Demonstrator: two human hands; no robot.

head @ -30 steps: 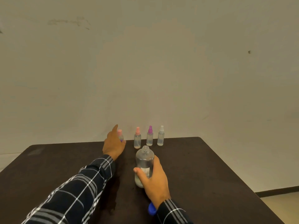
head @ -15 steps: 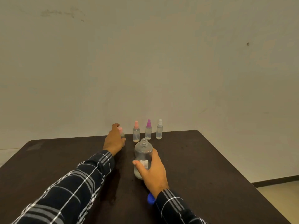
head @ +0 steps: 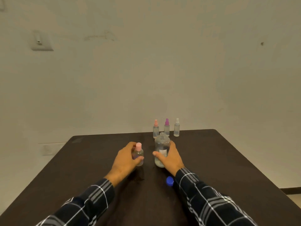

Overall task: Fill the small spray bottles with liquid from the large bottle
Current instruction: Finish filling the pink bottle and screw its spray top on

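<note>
My left hand (head: 125, 159) grips a small clear spray bottle with a pink cap (head: 139, 153), upright near the middle of the dark table (head: 219, 160). Just to its right my right hand (head: 171, 158) holds the large clear bottle (head: 161, 148), which stands uncapped with a little liquid at its bottom. Its blue cap (head: 169, 181) lies on the table by my right wrist. Three more small spray bottles stand in a row at the far edge: one with a peach top (head: 155, 128), one with a purple top (head: 167, 127) and one with a white top (head: 177, 127).
The table's far edge runs just behind the row of bottles, close to a pale wall. A wall switch plate (head: 41, 41) sits high on the left. Floor shows past the table's right side.
My left hand has drawn the pink-capped small bottle from the far row back toward me, beside the large bottle. My right hand has stayed on the large bottle.
</note>
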